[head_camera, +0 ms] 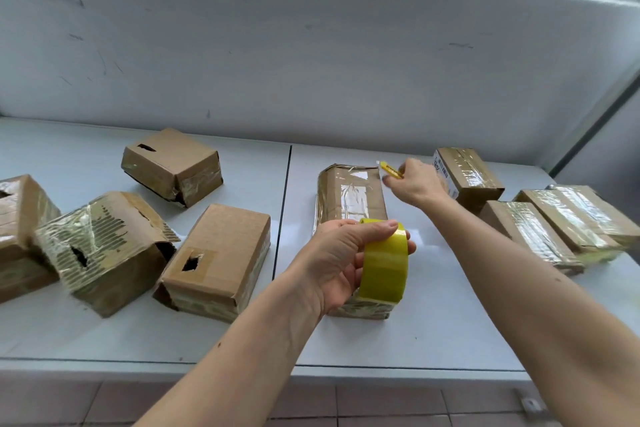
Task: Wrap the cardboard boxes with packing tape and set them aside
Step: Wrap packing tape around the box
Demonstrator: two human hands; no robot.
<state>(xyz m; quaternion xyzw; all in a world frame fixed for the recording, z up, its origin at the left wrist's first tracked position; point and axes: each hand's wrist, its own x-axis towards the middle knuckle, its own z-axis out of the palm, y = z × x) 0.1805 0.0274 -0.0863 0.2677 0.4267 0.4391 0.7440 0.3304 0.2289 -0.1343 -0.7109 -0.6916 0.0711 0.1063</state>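
Observation:
A long flat cardboard box [351, 196] lies in the middle of the white counter [433, 305], partly taped. My left hand [332, 262] grips a roll of yellow packing tape [382, 265] above the box's near end. My right hand [414, 182] reaches past the box's far right corner and pinches a yellow utility knife [389, 170], whose tip points to the far left.
Several worn boxes with torn holes lie at the left, such as the box [216, 262] and the box [171, 166]. Several taped boxes lie at the right, among them the box [467, 173] and the stack [571, 224]. A wall rises behind.

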